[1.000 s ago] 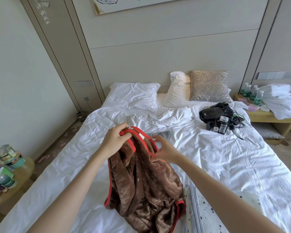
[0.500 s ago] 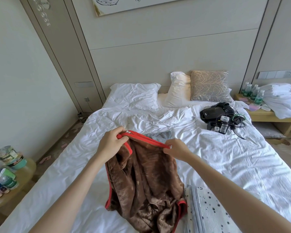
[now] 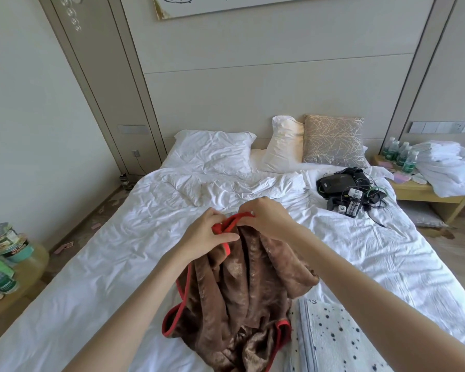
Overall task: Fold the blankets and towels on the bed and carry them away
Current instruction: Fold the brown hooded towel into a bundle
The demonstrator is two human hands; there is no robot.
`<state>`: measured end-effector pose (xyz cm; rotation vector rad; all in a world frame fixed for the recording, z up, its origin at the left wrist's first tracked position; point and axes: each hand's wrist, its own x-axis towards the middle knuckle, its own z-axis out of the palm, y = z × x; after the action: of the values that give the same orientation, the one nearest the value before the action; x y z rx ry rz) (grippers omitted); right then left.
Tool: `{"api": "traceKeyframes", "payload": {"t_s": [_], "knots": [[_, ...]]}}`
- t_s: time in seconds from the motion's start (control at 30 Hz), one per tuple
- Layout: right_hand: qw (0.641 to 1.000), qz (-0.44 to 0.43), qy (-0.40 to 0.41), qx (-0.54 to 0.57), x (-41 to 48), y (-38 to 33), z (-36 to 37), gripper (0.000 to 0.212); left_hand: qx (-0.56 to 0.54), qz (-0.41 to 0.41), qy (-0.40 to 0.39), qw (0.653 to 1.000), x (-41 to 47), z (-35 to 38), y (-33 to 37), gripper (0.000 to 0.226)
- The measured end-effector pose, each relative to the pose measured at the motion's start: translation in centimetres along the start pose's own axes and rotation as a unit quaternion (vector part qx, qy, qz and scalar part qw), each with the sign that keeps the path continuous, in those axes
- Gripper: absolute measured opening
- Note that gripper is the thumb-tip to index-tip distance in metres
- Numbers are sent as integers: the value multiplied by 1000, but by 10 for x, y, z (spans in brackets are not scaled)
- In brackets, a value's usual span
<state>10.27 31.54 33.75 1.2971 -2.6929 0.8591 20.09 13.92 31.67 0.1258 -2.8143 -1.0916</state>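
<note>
Your left hand (image 3: 205, 232) pinches the red trim of the brown blanket (image 3: 239, 299), fingers curled tight over the edge. Just beside it, your right hand (image 3: 266, 218) grips the same red trim, so both hands meet at one bunched point above the bed (image 3: 118, 251). The rest of the blanket hangs below your hands in a crumpled heap on the sheet.

The risk, as I judge it, is that you have no true corner: with the trim gathered and twisted between your hands, spreading them apart may give a skewed edge and a lopsided fold. The plush pile could also slip from a light pinch, and its lower end may drag over the spotted towel (image 3: 333, 342) lying below and to the right of your right hand, spoiling that fold.

The sheet is white and heavily wrinkled. Far left of your hands a small round tabletop (image 3: 35, 267) holds bottles and tubs. Beyond your hands lie pillows; further right, what looks like a tangle of black devices and cables (image 3: 344, 189), then a bedside tabletop (image 3: 424, 190) piled with white linen.
</note>
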Motion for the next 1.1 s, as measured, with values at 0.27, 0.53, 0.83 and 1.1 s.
{"api": "traceKeyframes", "payload": {"t_s": [0.27, 0.53, 0.83, 1.1], "knots": [[991, 36, -18, 131, 0, 9, 2, 29, -54, -9, 125, 991, 1, 1, 5, 22], [978, 126, -51, 156, -16, 38, 8, 68, -10, -66, 223, 973, 4, -9, -11, 34], [989, 133, -23, -53, -12, 35, 10, 32, -34, -30, 184, 982, 11, -4, -5, 35], [993, 46, 109, -5, -29, 40, 11, 39, -37, -13, 171, 984, 15, -6, -1, 32]]}}
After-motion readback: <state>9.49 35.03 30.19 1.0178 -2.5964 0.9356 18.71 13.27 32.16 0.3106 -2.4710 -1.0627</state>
